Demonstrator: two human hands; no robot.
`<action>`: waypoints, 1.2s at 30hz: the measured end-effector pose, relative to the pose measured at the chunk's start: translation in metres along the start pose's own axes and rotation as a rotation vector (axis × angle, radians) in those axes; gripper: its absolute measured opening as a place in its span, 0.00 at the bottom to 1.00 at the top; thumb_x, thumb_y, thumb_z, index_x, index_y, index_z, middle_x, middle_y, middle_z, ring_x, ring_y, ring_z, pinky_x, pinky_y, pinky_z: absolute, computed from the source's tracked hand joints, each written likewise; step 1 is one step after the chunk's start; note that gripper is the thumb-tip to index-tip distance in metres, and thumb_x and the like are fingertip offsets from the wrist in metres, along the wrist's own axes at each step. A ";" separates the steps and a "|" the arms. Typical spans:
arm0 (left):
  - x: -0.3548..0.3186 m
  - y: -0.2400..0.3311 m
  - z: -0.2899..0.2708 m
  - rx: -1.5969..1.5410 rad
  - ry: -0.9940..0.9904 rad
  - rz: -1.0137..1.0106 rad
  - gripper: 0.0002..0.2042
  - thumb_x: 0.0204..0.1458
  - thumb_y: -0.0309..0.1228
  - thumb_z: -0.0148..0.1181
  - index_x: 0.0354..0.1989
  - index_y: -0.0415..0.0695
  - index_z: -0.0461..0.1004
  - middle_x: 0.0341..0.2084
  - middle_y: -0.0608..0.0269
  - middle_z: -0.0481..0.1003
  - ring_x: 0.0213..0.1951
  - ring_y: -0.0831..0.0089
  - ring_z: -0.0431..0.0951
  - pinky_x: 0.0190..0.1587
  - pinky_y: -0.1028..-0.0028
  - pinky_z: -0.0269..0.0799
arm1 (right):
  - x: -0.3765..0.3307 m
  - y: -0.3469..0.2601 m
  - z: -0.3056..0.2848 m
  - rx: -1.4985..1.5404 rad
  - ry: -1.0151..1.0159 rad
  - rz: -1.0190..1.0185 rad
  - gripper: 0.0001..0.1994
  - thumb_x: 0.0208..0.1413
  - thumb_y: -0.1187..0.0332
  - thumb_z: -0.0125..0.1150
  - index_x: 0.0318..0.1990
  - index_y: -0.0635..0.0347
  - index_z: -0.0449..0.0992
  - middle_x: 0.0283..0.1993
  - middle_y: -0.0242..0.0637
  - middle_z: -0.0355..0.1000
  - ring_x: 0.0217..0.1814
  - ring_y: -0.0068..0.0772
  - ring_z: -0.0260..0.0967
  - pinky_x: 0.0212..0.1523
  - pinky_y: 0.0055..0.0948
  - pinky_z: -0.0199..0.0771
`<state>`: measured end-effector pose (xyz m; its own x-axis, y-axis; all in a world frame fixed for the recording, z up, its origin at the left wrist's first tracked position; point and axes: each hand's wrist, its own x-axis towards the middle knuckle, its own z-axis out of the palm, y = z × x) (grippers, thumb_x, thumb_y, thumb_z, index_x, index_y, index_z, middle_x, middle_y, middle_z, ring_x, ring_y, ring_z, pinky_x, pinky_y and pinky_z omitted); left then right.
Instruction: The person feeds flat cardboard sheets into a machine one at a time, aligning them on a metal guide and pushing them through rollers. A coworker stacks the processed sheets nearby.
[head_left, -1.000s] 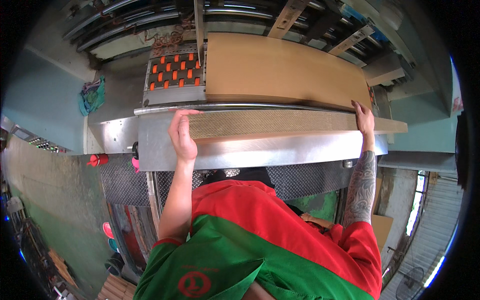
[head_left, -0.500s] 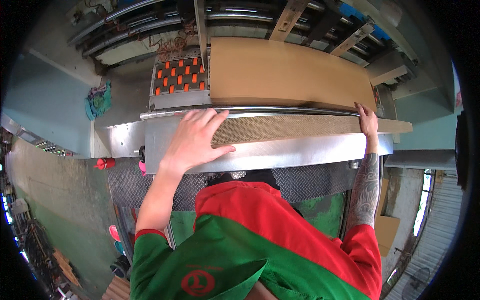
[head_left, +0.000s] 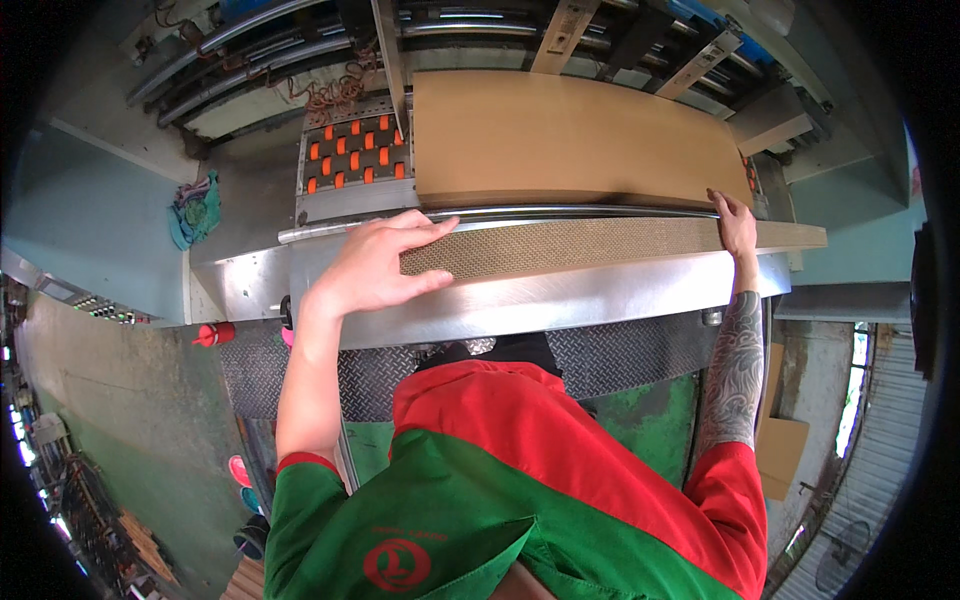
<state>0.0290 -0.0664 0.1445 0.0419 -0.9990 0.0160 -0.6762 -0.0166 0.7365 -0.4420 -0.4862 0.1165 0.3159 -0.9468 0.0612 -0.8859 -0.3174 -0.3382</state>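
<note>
A long stack of corrugated cardboard sheets stands on edge along the metal ledge in front of me, its fluted edges facing up. My left hand wraps round the stack's left end, with the fingers on the far side and the thumb on the near side. Near its right end, my right hand grips across the stack. Its fingers reach over the far face. Beyond a shiny metal bar, a pile of flat brown cardboard sheets lies in the machine.
Orange rollers sit left of the flat sheets. A crumpled cloth lies farther left, near a machine panel with buttons. Below the ledge are a red object and a diamond-plate step. Metal bars cross the far side.
My left hand has shifted slightly left and closed round the end of the stack, uncovering more of its fluted edge. My right hand stays on the stack's right part.
</note>
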 end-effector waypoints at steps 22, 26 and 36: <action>0.143 0.135 0.161 0.757 0.415 0.449 0.46 0.64 0.65 0.50 0.76 0.35 0.59 0.68 0.46 0.69 0.71 0.54 0.67 0.80 0.44 0.44 | 0.017 0.000 0.006 0.028 -0.019 0.037 0.26 0.69 0.41 0.56 0.46 0.53 0.90 0.42 0.42 0.87 0.50 0.43 0.84 0.57 0.37 0.78; 0.165 0.121 0.185 0.729 0.067 0.224 0.42 0.65 0.61 0.52 0.71 0.32 0.65 0.53 0.53 0.76 0.54 0.61 0.75 0.60 0.58 0.69 | 0.013 0.007 0.006 -0.003 0.012 0.036 0.27 0.69 0.42 0.56 0.42 0.55 0.91 0.39 0.45 0.86 0.48 0.44 0.85 0.53 0.38 0.79; 0.147 0.099 0.164 0.573 0.104 0.273 0.39 0.68 0.56 0.52 0.71 0.28 0.63 0.55 0.47 0.76 0.58 0.60 0.75 0.61 0.58 0.68 | 0.007 0.005 0.003 0.063 0.012 0.028 0.28 0.68 0.41 0.56 0.42 0.59 0.90 0.36 0.44 0.86 0.43 0.42 0.85 0.50 0.36 0.79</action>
<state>-0.1525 -0.2218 0.1082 -0.1355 -0.9616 0.2387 -0.9573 0.1891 0.2186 -0.4431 -0.4938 0.1124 0.2870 -0.9559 0.0619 -0.8711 -0.2874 -0.3983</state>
